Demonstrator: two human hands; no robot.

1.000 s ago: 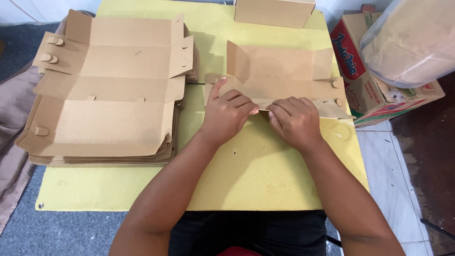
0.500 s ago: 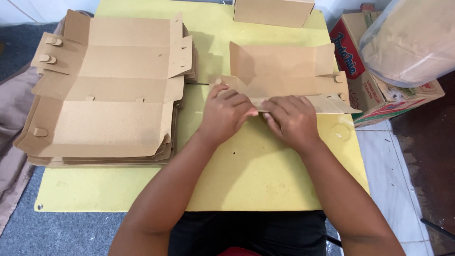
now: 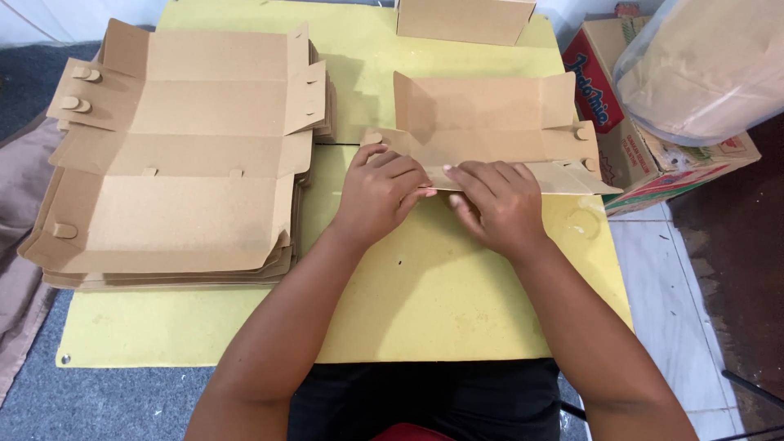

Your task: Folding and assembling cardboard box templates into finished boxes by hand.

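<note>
A brown cardboard box blank (image 3: 490,131) lies partly folded on the yellow table (image 3: 425,302), its back flap standing up. My left hand (image 3: 380,196) and my right hand (image 3: 494,204) sit side by side on its near flap, fingers pressing and pinching the front fold. Small round tabs stick out at the blank's right end.
A stack of flat unfolded box blanks (image 3: 175,155) fills the table's left half. A folded cardboard box (image 3: 464,18) stands at the far edge. On the right, a printed carton (image 3: 645,139) sits on the floor with a large plastic bag (image 3: 706,65) on it.
Both hands have shifted slightly away from me along the near flap, and the flap has been folded further up toward the blank's middle.
</note>
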